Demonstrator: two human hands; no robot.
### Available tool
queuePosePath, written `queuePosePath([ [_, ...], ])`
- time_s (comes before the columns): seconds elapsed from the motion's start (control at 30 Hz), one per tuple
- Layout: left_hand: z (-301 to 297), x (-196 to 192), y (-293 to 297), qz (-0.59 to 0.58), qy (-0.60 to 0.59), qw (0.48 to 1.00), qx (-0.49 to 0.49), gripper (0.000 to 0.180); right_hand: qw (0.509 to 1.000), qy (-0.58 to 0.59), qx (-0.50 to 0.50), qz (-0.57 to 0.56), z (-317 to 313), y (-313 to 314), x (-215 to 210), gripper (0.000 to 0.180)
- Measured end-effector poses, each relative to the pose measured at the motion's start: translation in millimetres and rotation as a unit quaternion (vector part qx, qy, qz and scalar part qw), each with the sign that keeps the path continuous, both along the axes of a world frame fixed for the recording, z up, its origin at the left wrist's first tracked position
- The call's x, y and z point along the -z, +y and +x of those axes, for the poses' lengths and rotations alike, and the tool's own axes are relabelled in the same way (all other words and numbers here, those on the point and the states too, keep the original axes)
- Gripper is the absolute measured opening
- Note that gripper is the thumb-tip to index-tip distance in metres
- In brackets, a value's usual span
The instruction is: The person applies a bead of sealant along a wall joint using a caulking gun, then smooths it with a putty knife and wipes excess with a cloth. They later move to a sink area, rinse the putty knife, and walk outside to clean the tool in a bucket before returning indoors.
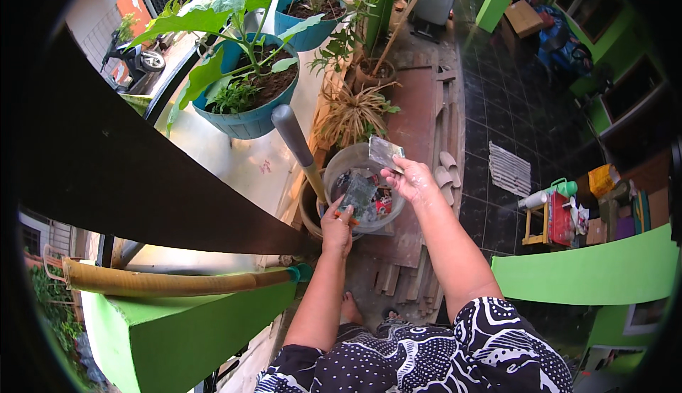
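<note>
My left hand is closed on a flat, dark grey-green rectangular piece, with a bit of orange showing at my fingers. That piece is over a round, whitish translucent bucket. In my right hand, pinched between thumb and fingers, is a smaller flat grey-and-white piece, raised at the bucket's far right rim. Inside the bucket lie crumpled wrappers, some of them red and black. I cannot make out exactly what either flat piece is.
A grey-topped pole leans beside the bucket. Potted plants in blue pots stand on the ledge at far left. Wooden boards, pale slippers and a corrugated sheet lie to the right. A green wall is near left.
</note>
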State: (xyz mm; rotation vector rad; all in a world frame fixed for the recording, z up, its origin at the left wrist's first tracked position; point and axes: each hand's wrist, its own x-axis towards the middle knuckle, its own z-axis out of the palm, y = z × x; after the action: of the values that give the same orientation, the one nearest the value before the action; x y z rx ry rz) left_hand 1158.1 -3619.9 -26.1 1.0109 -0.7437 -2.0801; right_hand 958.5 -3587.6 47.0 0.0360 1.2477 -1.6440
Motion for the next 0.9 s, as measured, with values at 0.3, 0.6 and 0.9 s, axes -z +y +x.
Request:
queuePosePath([
  [0.3, -25.8, -13.9, 14.4, 0.025, 0.068, 0.996, -0.055, 0.029, 0.991, -0.081, 0.046, 0.097, 40.4, 17.7, 15.3, 0.016],
  [0.6, -29.9, -17.0, 21.3, 0.035, 0.061, 0.994, -0.078, 0.029, 0.993, -0.087, 0.047, 0.058, 52.7, 53.4, 11.9, 0.014],
  [0.9, -11.7, -14.6, -3.1, 0.034, 0.048, 0.997, -0.049, 0.032, 0.999, -0.018, -0.045, 0.022, 38.8, 93.4, -7.2, 0.018],
])
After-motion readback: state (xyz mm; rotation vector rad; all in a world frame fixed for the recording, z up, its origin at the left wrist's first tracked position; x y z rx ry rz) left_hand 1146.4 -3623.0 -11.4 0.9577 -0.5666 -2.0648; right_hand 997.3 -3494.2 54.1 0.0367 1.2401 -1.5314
